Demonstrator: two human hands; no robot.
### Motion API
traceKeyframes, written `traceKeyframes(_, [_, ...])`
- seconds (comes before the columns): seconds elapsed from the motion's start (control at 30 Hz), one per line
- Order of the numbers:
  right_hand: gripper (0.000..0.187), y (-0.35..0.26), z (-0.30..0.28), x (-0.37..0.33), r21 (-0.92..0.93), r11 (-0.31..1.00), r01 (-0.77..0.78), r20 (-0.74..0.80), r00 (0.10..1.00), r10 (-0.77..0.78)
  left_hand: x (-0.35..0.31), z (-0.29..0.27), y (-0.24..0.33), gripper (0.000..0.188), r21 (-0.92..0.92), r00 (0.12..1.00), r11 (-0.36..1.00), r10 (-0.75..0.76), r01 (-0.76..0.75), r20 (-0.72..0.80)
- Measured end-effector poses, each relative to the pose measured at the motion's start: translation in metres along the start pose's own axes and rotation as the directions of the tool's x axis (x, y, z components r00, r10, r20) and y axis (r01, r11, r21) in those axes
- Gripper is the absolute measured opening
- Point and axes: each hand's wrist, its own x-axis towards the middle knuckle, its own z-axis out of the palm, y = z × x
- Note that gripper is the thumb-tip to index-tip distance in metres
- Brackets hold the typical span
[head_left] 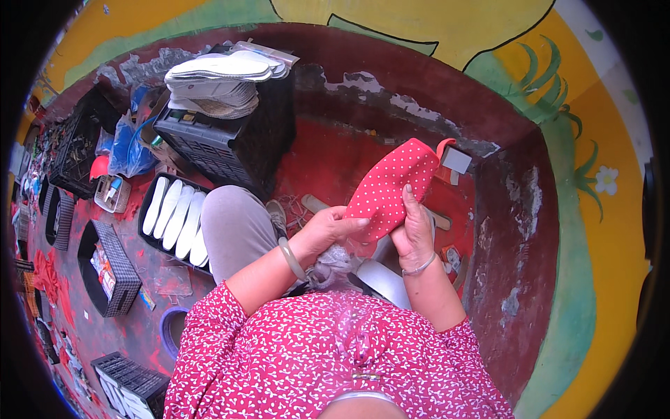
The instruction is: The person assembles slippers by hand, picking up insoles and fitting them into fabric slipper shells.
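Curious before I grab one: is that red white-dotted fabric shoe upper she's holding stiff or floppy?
Probably floppy: the red white-dotted fabric shoe upper curves softly between the left hand and the right hand. Likely light, since fingertips alone hold it up. Cloth surface looks grippy, not slippery.

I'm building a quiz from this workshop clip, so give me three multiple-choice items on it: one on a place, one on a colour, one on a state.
1. Where does the stack of white insoles lie?
A. on top of the black crate
B. on the person's lap
C. inside the checked basket

2. What colour is the fabric piece that the hands hold?
A. plain blue
B. red with white dots
C. green striped

3. How is the fabric piece held?
A. left hand alone
B. lying loose on the floor
C. between both hands

Answers:
1 A, the stack sits on the crate's top, upper left.
2 B, small white dots cover the red cloth.
3 C, the left hand grips its lower end while the right hand presses it from the other side.
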Motion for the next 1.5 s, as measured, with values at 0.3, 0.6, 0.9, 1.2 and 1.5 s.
traceKeyframes(0.3, [0.033, -0.003, 0.000, -0.001, -0.059, 0.991, -0.119, 0.027, 0.992, 0.120, 0.000, 0.000, -0.001, 0.020, -0.180, 0.992, 0.981, -0.093, 0.075, -0.091])
traceKeyframes(0.6, [0.019, 0.008, -0.008, -0.011, -0.584, 0.812, 0.005, 0.111, 0.991, 0.074, 0.004, -0.008, -0.005, 0.036, -0.049, 0.986, 0.986, 0.160, -0.162, -0.044])
traceKeyframes(0.9, [0.020, 0.023, -0.030, -0.020, -0.657, 0.696, 0.291, 0.313, 0.944, -0.100, 0.023, -0.036, -0.018, 0.083, 0.262, 0.912, 0.875, 0.407, -0.407, 0.056])
traceKeyframes(1.2, [0.046, 0.020, -0.046, -0.013, -0.636, 0.599, 0.486, 0.525, 0.842, -0.126, 0.028, -0.051, -0.045, 0.029, 0.012, 0.849, 0.853, 0.518, -0.522, 0.104])
traceKeyframes(1.5, [0.104, -0.005, 0.003, -0.022, -0.605, 0.655, 0.453, 0.441, 0.875, -0.198, 0.030, -0.045, -0.054, 0.030, 0.207, 0.919, 0.918, 0.370, -0.339, -0.133])
